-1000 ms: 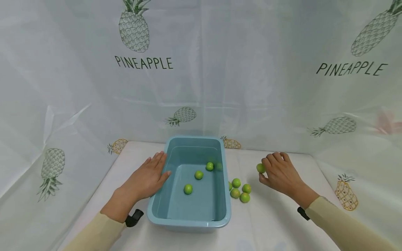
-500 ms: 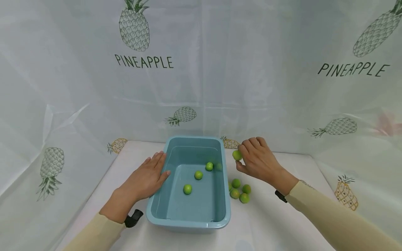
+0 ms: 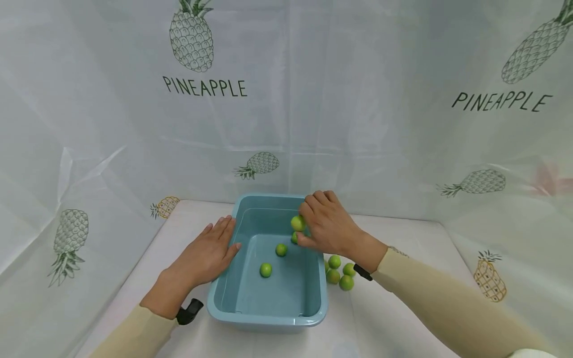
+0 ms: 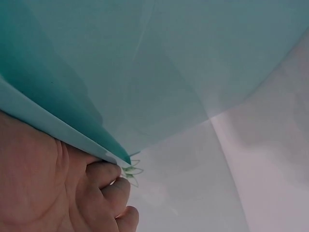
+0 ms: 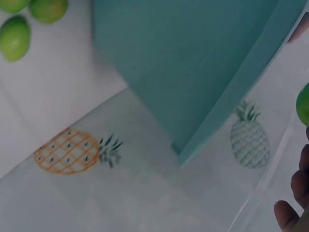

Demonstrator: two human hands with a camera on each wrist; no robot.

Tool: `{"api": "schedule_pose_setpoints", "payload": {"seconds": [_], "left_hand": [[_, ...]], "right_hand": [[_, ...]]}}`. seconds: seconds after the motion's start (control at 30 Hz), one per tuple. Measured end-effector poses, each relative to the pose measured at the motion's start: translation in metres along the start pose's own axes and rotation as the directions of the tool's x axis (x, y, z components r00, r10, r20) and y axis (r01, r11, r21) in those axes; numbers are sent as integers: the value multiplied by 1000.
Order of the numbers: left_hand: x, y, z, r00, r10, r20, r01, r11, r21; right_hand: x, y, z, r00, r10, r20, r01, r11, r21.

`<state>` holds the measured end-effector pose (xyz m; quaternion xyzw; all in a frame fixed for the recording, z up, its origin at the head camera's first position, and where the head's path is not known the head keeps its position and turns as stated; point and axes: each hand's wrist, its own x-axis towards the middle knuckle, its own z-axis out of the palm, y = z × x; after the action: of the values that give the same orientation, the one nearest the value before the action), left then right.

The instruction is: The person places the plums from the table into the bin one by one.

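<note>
My right hand [image 3: 329, 223] pinches a green lime [image 3: 298, 223] between thumb and fingers, above the right side of a blue plastic tub [image 3: 268, 317]. The same held lime [image 5: 303, 105] shows at the right edge of the right wrist view. Inside the tub lie a lime [image 3: 266, 270] near the middle, another lime [image 3: 281, 249] behind it, and a third partly hidden by the right thumb. My left hand [image 3: 203, 253] rests with straight fingers along the tub's left rim. In the left wrist view, its palm lies against the tub wall [image 4: 63, 125].
Several loose limes [image 3: 333, 276] sit in a cluster on the white table just right of the tub, under the right forearm. A pineapple-printed sheet [image 3: 358, 124] hangs behind the table and at both sides.
My right hand has carried the lime leftward from the table's right side, past the loose limes, to over the tub. The left hand stays on the rim.
</note>
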<state>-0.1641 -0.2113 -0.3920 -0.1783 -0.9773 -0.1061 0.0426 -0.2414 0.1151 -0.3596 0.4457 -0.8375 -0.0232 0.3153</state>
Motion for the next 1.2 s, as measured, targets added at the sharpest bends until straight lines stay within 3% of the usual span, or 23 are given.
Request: {"api": "schedule_pose_setpoints", "payload": {"seconds": [0.2, 0.47, 0.73, 1.2], "left_hand": [[0, 1, 0, 1000, 0, 6, 0, 1000, 5], [0, 1, -1, 1000, -7, 13, 7, 1000, -16], [0, 1, 0, 1000, -8, 13, 8, 999, -32], [0, 0, 2, 1000, -12, 14, 12, 999, -45]], "right_hand": [[16, -23, 9, 992, -38, 121, 33, 998, 49], [25, -43, 26, 972, -75, 222, 69, 997, 36], [22, -48, 41, 949, -80, 306, 96, 995, -37], [18, -53, 47, 905, -81, 418, 133, 986, -96]]}}
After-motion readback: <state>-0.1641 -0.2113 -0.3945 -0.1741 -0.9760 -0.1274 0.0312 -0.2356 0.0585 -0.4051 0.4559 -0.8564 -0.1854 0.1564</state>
